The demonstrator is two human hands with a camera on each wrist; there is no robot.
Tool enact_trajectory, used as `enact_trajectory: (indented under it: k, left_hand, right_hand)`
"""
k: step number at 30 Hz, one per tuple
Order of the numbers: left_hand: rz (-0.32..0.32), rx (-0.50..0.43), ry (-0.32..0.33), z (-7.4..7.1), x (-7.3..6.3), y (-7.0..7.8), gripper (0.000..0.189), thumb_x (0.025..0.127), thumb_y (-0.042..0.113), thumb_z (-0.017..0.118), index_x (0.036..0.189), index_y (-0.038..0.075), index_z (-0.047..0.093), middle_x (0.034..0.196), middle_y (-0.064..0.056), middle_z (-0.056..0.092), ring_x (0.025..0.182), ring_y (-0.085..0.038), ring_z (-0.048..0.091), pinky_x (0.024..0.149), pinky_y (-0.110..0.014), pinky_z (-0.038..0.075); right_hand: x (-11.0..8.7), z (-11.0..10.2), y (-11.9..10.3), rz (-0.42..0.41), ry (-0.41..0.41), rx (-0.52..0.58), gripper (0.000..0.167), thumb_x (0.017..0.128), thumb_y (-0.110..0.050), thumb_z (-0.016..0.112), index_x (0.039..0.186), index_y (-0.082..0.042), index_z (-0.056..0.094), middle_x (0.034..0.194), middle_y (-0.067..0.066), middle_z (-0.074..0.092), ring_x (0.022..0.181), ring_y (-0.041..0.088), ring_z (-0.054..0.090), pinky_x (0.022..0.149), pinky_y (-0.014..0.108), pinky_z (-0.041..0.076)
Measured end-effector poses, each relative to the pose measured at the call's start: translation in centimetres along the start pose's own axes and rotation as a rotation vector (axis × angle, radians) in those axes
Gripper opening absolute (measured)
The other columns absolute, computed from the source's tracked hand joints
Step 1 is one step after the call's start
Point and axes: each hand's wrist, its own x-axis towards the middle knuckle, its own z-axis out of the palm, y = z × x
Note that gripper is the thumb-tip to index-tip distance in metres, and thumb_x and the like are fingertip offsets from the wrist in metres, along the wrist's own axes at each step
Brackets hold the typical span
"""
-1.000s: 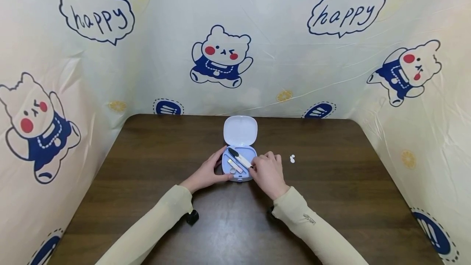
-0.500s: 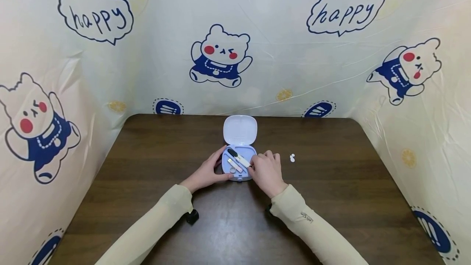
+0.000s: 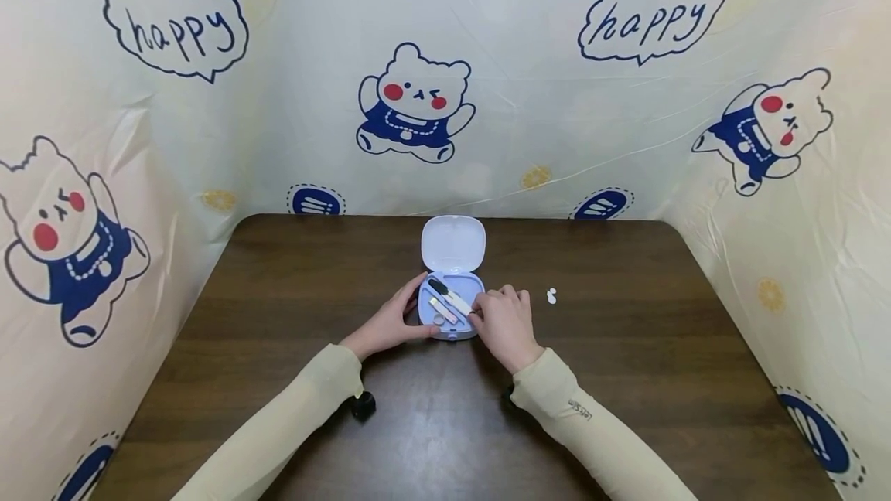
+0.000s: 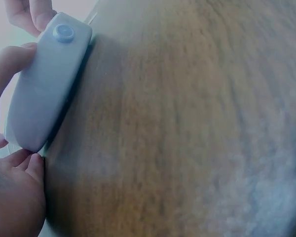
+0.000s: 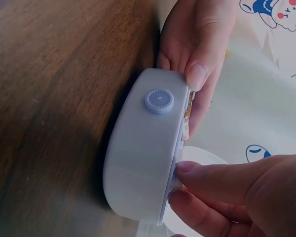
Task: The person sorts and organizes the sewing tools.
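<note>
A pale blue case stands on the table, its lid raised at the back. My left hand grips the case's left side, thumb along the front rim and the other fingers around the far corner. Inside, a slim white stick with a black end lies slantwise. With thumb and forefinger, my right hand pinches its near white end at the right rim; the fingers hide that tip. Beside the stick lie a small cream-and-pink strip and a little round silvery piece. A round button shows on the case's front wall.
Small white pieces lie on the brown wooden table right of my right hand. A printed cloth with cartoon bears hangs behind the table and along both sides.
My right hand has shifted slightly left and covers the dark tip at the stick's near end. My left hand keeps its grip on the case.
</note>
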Motion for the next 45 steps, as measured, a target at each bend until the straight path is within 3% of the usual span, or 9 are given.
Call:
enact_trajectory:
  k: [14,26,36,45]
  left_hand:
    - [-0.018,0.053,0.018,0.4,0.2,0.7,0.116,0.084,0.044,0.088,0.167,0.012,0.014,0.170,-0.015,0.022,0.155,-0.030,0.027,0.126,-0.051,0.025]
    - [-0.008,0.056,0.044,0.6,0.2,1.3,0.114,0.084,0.035,0.090,0.166,0.004,0.017,0.168,-0.020,0.026,0.153,-0.033,0.032,0.125,-0.050,0.029]
    - [-0.036,0.079,0.052,0.9,0.1,1.4,0.119,0.081,0.037,0.092,0.166,0.005,0.016,0.168,-0.021,0.024,0.153,-0.034,0.030,0.125,-0.052,0.029]
    - [-0.029,0.075,0.062,1.0,0.1,1.4,0.117,0.081,0.036,0.092,0.166,0.007,0.018,0.166,-0.021,0.027,0.152,-0.033,0.033,0.124,-0.049,0.030]
  right_hand:
    - [0.0,-0.2,0.2,-0.033,0.012,-0.002,0.010,0.088,-0.016,0.085,0.082,-0.014,0.078,0.081,0.001,0.073,0.083,0.025,0.059,0.077,0.044,0.040]
    - [-0.3,0.1,0.6,-0.119,0.050,-0.110,0.006,0.087,-0.018,0.086,0.083,-0.017,0.081,0.084,0.000,0.076,0.082,0.025,0.061,0.076,0.043,0.042]
    - [-0.3,0.1,1.0,-0.192,0.067,-0.155,0.006,0.085,-0.016,0.086,0.082,-0.020,0.082,0.077,0.000,0.075,0.075,0.025,0.060,0.072,0.043,0.043]
    - [-0.2,-0.4,1.9,-0.169,0.059,-0.034,0.002,0.088,-0.016,0.084,0.089,-0.017,0.085,0.084,0.001,0.078,0.078,0.026,0.064,0.072,0.043,0.043]
